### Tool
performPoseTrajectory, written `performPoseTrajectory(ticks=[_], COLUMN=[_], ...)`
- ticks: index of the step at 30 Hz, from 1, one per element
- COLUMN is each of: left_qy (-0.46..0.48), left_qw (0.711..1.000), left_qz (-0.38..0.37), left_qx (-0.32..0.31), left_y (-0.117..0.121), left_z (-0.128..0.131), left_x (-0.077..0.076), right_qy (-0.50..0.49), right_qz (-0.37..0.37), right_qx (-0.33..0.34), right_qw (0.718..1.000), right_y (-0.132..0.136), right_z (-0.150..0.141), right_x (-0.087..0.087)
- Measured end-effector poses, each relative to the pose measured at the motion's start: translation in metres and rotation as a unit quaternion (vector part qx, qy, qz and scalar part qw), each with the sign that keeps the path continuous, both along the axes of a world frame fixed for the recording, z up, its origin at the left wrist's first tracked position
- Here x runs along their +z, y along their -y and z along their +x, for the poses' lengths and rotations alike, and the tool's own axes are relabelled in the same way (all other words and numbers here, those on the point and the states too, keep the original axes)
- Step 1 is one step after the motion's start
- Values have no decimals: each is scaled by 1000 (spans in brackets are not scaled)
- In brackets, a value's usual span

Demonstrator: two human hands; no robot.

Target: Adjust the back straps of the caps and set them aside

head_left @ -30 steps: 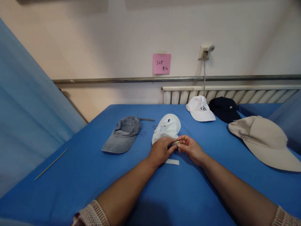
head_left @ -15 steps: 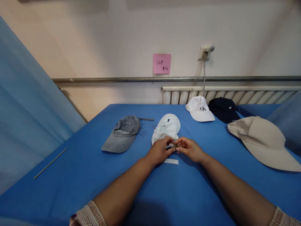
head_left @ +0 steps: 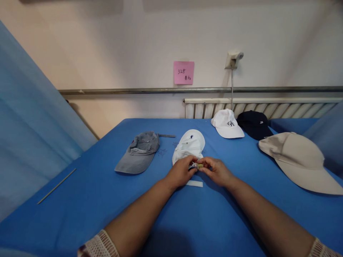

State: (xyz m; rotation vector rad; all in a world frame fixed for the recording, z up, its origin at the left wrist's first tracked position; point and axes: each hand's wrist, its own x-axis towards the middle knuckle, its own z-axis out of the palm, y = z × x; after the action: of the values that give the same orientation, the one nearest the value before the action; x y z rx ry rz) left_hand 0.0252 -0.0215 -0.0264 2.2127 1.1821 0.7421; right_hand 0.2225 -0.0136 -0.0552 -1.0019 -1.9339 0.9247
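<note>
A white baseball cap [head_left: 189,143] with a small dark emblem lies in the middle of the blue-covered table, its back edge toward me. At that edge my left hand [head_left: 183,170] pinches the cap's fabric, thumb and fingers pressed together. My right hand [head_left: 215,170] grips a small brass-coloured buckle [head_left: 199,166] between thumb and fingertips, right beside the left fingers. Below the left hand, a white strap [head_left: 194,183] lies flat on the cloth; where it joins the cap is hidden.
To the left lies a grey cap [head_left: 139,151] with its strap stretched out, and farther off a thin stick [head_left: 56,186]. A white cap [head_left: 227,123], a black cap [head_left: 254,125] and a large beige cap [head_left: 300,157] are on the right. A radiator [head_left: 257,105] stands behind the table.
The buckle has turned in my right fingers and shifted slightly left and down. Both hands remain close together at the white cap's back edge.
</note>
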Motion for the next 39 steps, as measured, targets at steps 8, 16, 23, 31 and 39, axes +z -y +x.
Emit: performPoseTrajectory(ticks=[8, 16, 23, 31, 39], left_qy=[-99, 14, 18, -160, -50], left_qw=[993, 997, 999, 980, 999], left_qz=[28, 67, 49, 35, -4], left_qx=[54, 33, -9, -116, -21], left_y=[-13, -39, -15, 12, 0], left_z=[-10, -4, -19, -11, -11], left_x=[-10, -24, 13, 24, 17], right_qy=[9, 30, -13, -40, -50], right_qz=[-17, 41, 1, -40, -32], right_qx=[-32, -50, -55, -32, -39], right_qw=[999, 997, 998, 998, 997], right_y=[-5, -6, -12, -13, -9], right_z=[6, 8, 10, 7, 5], right_x=[0, 2, -3, -9, -7])
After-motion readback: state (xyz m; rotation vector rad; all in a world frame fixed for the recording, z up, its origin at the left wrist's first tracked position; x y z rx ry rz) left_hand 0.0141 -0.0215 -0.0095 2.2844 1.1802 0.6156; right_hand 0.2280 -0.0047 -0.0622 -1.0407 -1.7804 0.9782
